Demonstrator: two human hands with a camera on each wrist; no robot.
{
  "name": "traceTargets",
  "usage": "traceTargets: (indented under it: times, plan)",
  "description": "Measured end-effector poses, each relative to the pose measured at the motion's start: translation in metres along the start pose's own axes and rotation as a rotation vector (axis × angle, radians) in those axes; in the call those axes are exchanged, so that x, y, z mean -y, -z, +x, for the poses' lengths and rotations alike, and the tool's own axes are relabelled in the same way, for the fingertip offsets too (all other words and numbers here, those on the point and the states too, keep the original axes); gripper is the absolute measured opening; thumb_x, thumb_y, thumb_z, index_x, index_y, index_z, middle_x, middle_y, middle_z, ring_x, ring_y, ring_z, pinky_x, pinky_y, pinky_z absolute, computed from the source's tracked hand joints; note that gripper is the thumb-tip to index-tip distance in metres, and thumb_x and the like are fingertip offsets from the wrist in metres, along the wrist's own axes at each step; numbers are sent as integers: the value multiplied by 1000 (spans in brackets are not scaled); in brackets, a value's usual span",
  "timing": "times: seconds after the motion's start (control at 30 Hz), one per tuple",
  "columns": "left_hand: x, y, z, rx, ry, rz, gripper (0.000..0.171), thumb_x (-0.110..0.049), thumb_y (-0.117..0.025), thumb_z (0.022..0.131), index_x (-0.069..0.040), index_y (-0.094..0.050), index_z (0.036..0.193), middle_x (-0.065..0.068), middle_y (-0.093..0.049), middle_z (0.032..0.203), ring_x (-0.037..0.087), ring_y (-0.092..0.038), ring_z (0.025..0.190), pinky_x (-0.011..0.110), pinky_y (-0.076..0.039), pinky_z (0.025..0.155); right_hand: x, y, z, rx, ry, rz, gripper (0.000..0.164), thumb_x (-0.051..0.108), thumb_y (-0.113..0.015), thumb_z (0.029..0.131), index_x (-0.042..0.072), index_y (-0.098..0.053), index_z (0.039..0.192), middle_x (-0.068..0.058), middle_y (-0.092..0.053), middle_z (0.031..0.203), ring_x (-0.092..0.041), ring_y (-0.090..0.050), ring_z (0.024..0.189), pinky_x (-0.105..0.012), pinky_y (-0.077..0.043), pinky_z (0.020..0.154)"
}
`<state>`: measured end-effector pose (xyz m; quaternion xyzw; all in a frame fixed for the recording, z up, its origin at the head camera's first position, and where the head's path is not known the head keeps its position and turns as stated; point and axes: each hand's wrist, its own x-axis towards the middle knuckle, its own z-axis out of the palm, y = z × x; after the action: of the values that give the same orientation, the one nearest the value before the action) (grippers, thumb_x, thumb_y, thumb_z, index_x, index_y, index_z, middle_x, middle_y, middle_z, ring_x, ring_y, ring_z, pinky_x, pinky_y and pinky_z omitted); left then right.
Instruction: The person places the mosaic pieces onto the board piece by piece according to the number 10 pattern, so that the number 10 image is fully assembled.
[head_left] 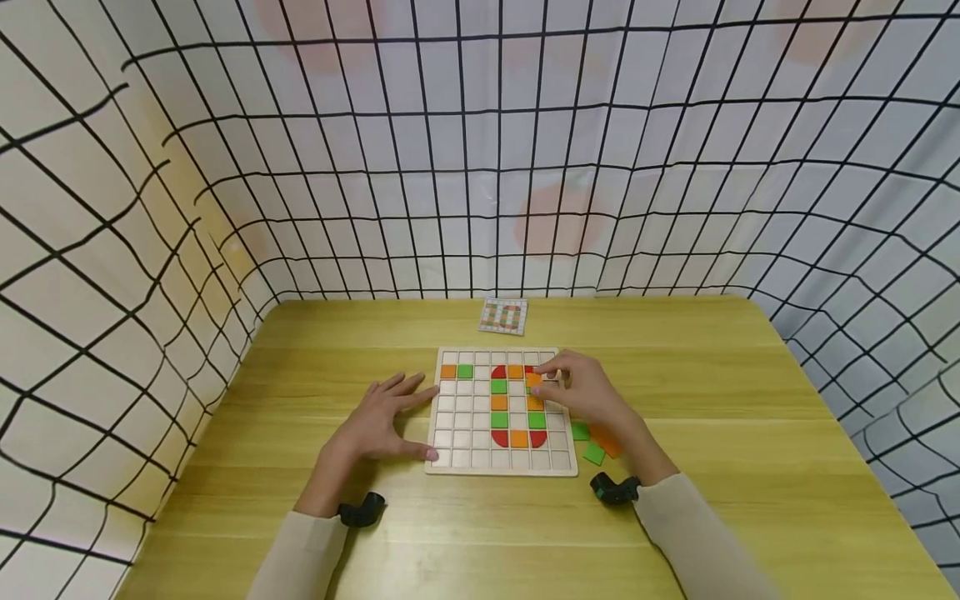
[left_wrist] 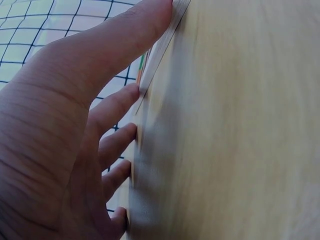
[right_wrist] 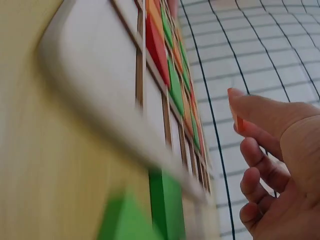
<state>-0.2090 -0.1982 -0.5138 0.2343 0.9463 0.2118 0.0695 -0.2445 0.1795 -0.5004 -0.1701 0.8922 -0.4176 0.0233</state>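
A pale wooden grid board (head_left: 463,422) lies on the table, with orange, green and red tiles set in some of its squares. My left hand (head_left: 381,422) is spread at the board's left side, its thumb and index finger touching the edge; the left wrist view shows the other fingertips down on the table. Above the board's right part, my right hand (head_left: 587,388) pinches an orange tile (right_wrist: 237,114) between thumb and index finger, held clear of the board in the right wrist view. Its other fingers are curled loosely.
Loose green tiles (head_left: 594,452) and orange tiles (head_left: 609,445) lie to the right of the board, partly behind the right forearm. A small pattern card (head_left: 503,317) lies beyond the board. A black-lined white net (head_left: 480,192) encloses the table's back and sides.
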Motion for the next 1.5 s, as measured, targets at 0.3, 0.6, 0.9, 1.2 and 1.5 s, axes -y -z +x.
traceTargets:
  times: [0.3,0.6,0.9,1.2,1.5]
  plan:
    - [1,0,-2,4,1,-9,104,-76,-82,67,-35,-46,156,6,-30,170,42,-19,158,72,-9,124,18,-39,22,41,62,8,31,30,-83,89,16,-80,116,2,-71,108,-20,-59,97,-36,-52,84]
    - [1,-1,-2,-2,5,0,104,-77,-81,67,-35,-46,156,6,-30,170,42,-21,158,72,-9,124,31,-70,36,37,32,10,25,29,-83,89,19,-80,111,2,-64,90,-16,-53,81,-30,-47,72]
    - [1,-1,-1,7,-4,4,103,-77,-80,68,-34,-46,156,6,-30,170,42,-21,158,73,-10,123,39,-83,43,61,8,-17,28,29,-81,90,17,-80,115,5,-61,87,-15,-53,82,-30,-46,71]
    - [1,-1,1,12,-3,10,104,-78,-79,68,-36,-45,156,5,-29,170,41,-19,158,72,-10,123,42,-90,46,46,13,-63,27,33,-83,88,22,-81,113,6,-60,80,-17,-50,79,-30,-39,67]
    - [0,1,0,3,-3,16,103,-78,-80,68,-35,-46,156,5,-30,170,42,-20,158,72,-10,123,41,-92,48,41,39,-89,29,37,-83,88,24,-81,114,8,-60,79,-16,-49,79,-30,-38,68]
